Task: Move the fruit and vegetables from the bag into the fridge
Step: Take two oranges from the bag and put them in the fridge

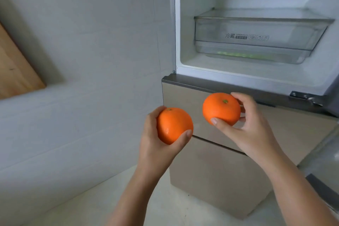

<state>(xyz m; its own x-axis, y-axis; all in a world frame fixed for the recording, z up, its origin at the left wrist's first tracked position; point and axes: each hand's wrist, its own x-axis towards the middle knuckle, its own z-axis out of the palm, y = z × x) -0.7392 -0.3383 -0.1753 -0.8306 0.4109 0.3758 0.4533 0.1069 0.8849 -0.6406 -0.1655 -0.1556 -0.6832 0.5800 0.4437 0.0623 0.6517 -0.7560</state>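
Two oranges held below the open fridge [256,71], in front of its closed drawers. The left hand [156,145] cups one orange [174,124]; the right hand [251,124] pinches the other orange [221,109] between thumb and fingertips.

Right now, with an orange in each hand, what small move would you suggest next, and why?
Probably lift the right hand and its orange toward the clear drawer: the fridge stands open and that orange is nearer it than the left hand.
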